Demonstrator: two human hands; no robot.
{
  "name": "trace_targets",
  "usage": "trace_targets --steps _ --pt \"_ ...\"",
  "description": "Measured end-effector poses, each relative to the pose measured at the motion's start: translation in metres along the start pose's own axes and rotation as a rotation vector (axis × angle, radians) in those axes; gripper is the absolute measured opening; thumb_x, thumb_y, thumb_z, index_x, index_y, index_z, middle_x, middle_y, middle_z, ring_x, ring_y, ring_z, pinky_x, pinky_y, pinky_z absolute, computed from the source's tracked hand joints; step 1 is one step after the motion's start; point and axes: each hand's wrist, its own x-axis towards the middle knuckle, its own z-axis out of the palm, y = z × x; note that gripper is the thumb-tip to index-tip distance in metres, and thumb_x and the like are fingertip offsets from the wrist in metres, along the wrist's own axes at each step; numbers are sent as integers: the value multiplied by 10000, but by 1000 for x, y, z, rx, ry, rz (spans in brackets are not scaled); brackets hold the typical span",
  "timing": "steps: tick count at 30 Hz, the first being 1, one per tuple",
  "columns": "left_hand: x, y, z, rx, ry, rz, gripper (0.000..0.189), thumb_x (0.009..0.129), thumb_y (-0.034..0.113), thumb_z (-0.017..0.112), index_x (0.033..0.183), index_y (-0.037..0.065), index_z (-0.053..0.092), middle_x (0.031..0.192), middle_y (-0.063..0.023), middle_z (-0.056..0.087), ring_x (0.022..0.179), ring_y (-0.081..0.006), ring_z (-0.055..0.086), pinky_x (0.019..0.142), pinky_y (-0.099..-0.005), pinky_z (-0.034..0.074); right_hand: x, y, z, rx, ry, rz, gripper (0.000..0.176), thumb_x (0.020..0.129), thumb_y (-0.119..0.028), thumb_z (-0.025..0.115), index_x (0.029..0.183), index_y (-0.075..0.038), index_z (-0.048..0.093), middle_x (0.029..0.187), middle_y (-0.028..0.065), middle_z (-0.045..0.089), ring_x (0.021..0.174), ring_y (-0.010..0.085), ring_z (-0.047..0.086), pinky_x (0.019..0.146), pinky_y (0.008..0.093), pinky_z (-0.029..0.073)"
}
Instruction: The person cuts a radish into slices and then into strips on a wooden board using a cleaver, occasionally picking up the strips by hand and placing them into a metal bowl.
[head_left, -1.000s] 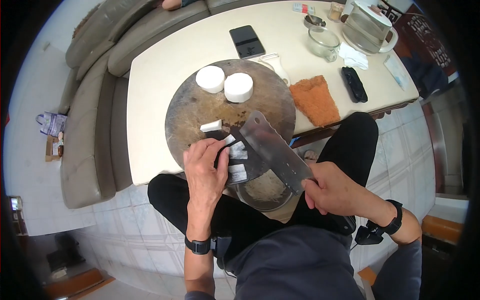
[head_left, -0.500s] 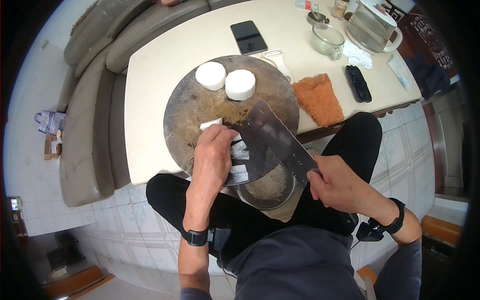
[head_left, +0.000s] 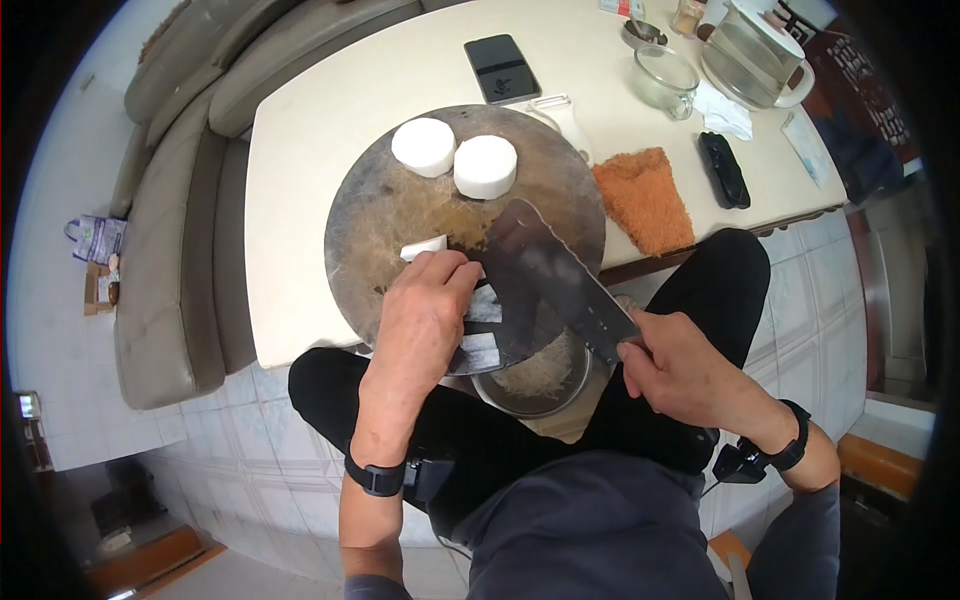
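Note:
On the round cutting board [head_left: 370, 215] my left hand [head_left: 421, 310] is closed, fingertips pressed together over a white piece that they mostly cover. One white chunk [head_left: 424, 248] shows just beyond those fingers. Thin white slices [head_left: 480, 352] lie on the board's near part, right of my left hand. My right hand [head_left: 680, 365] grips the handle of a wide, dark cleaver [head_left: 560, 285], its blade slanting over the board's right side. Two thick white round pieces [head_left: 485, 167] rest at the board's far side. Below the board's near edge, a metal bowl [head_left: 535, 404] holds pale shreds.
Beyond the board are a phone [head_left: 502, 69] and a peeler [head_left: 563, 125]. An orange cloth [head_left: 645, 202], a black case [head_left: 724, 171], a glass cup [head_left: 664, 82] and a glass pitcher [head_left: 750, 55] stand or lie to the right. A sofa [head_left: 175, 260] is at left.
My left hand has shifted slightly, its fingers now more bunched over the piece. The cleaver stays nearly in place. The whole view has moved a little.

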Motion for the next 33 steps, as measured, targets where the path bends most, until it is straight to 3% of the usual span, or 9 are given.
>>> trace_targets --steps 7,14,17,19,23,25,33 --pt "5 -4 11 -13 64 137 300 691 -49 606 987 -23 652 975 -122 615 915 -290 604 782 -372 525 -1 6 -1 12 10 -39 161 885 -63 542 786 60 511 586 228 522 583 421 561 562 453 435" --pt "-3 -10 17 -131 110 138 300 665 -102 617 948 -13 655 980 -121 616 942 -294 610 779 -379 524 0 4 0 1 -2 -36 146 881 -63 547 798 54 517 599 231 540 591 426 573 556 464 443" --pt "-13 -7 20 -97 192 84 295 673 -93 632 956 -13 655 999 -119 620 956 -304 610 786 -384 521 0 6 2 -103 57 -144 128 871 -62 549 813 49 520 603 239 548 597 430 577 558 475 450" --pt "-18 -6 23 -107 198 79 302 680 -78 654 975 -10 661 1023 -119 623 973 -313 607 805 -397 516 1 2 -1 -253 51 -212 60 876 -24 552 886 31 531 605 216 538 572 405 565 509 409 429" --pt "-20 -7 25 -110 195 68 316 685 -69 664 994 -6 668 1044 -124 625 990 -318 605 823 -409 511 4 -3 -2 -324 57 -248 71 867 -23 566 905 27 532 593 202 539 582 393 584 508 421 435" --pt "-19 -5 24 -115 191 59 326 685 -70 667 1005 -7 670 1043 -127 623 992 -316 603 829 -412 508 4 -8 -3 -352 8 -255 89 798 -15 578 846 28 517 584 209 563 575 399 590 548 467 463" --pt "-20 -3 21 -143 164 13 279 692 -72 673 969 -38 680 999 -154 642 988 -339 627 836 -408 524 6 -14 -11 -542 -38 -337 151 734 2 604 844 28 504 640 181 588 608 363 616 557 436 485"
